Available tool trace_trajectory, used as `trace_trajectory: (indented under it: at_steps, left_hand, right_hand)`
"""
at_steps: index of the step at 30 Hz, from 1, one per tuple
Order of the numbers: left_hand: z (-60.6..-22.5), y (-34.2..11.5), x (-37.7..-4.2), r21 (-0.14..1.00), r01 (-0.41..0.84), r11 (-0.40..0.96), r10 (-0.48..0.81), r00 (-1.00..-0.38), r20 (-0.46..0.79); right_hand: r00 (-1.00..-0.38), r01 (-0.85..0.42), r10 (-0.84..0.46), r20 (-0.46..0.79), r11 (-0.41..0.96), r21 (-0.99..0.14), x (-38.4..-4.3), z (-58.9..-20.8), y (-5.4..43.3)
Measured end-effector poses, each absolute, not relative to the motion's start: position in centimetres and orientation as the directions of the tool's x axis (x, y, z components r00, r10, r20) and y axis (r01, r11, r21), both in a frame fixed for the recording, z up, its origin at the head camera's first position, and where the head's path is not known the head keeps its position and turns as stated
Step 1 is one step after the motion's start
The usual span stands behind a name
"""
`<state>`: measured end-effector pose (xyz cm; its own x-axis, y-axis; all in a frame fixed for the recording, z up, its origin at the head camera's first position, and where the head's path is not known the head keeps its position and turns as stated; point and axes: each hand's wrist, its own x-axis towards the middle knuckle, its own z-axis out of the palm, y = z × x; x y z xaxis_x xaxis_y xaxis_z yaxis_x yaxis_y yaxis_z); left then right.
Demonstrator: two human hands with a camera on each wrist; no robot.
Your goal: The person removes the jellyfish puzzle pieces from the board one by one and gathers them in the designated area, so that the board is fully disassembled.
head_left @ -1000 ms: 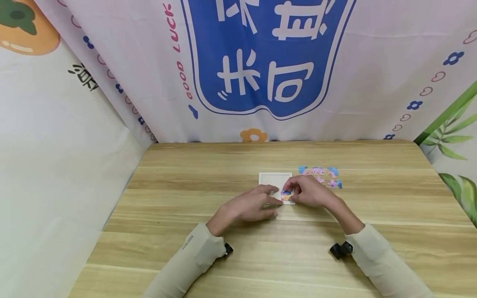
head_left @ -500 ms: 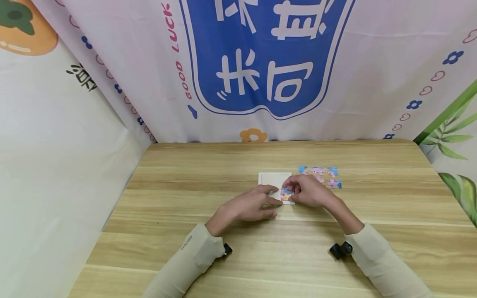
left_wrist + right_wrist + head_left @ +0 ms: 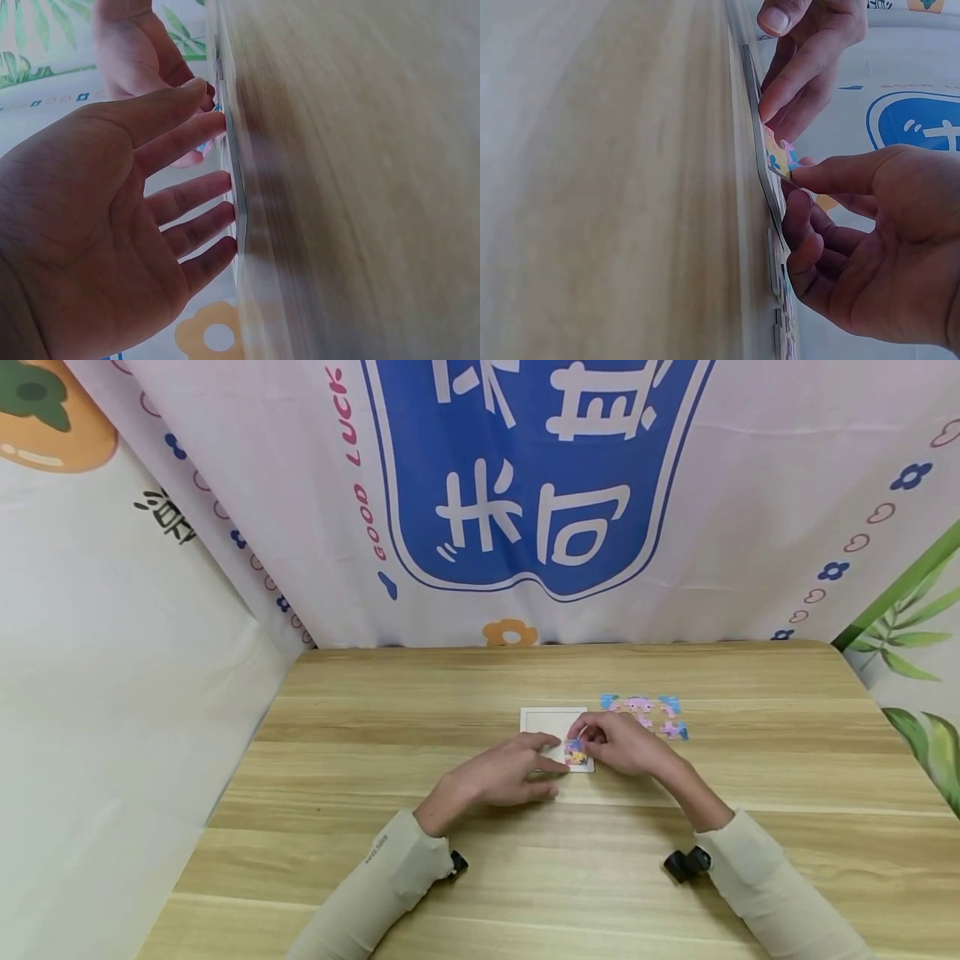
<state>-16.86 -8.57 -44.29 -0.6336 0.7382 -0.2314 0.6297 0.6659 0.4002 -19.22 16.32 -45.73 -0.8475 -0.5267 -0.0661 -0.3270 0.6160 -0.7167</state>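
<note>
In the head view a white puzzle tray point(image 3: 542, 719) lies on the wooden table, with a small, colourful jigsaw piece point(image 3: 576, 755) at its near right corner. The right hand point(image 3: 624, 743) pinches this piece between thumb and fingers. Seen from the right wrist, the yellow, pink and blue piece point(image 3: 777, 159) tilts up from the tray, the thumb at its edge. My left hand point(image 3: 512, 770) rests its outstretched fingertips on the tray, just left of the piece. From the left wrist, those fingers point(image 3: 191, 191) press along the tray's thin edge point(image 3: 238, 196).
Several pink and blue jigsaw pieces point(image 3: 670, 729) lie right of the tray, partly behind the right hand. A printed cloth point(image 3: 420, 610) hangs along the table's far edge. Dark wrist cameras point(image 3: 686, 864) sit by both sleeves.
The jigsaw piece has shifted and tilted slightly under the right fingers, showing more of its yellow part. The right thumb has moved up slightly; the left hand stays in place.
</note>
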Motion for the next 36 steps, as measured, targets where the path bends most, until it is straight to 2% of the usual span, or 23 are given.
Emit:
trace_trajectory:
  at_steps: [17, 26, 36]
  left_hand:
    - [-44.3, -8.4, -16.8, 0.39, 0.625, 0.676, 0.729, -0.644, -0.231]
    - [-44.2, -8.4, -16.8, 0.397, 0.617, 0.679, 0.725, -0.647, -0.235]
    - [-44.4, -8.4, -16.7, 0.39, 0.619, 0.682, 0.723, -0.652, -0.229]
  right_hand:
    - [-0.85, -0.241, -0.514, -0.115, 0.573, -0.783, -19.6, -45.7, 17.9]
    - [-0.847, -0.291, -0.528, -0.063, 0.559, -0.776, -19.2, -45.1, 19.5]
    - [-0.845, -0.266, -0.529, -0.077, 0.54, -0.798, -18.9, -44.8, 21.5]
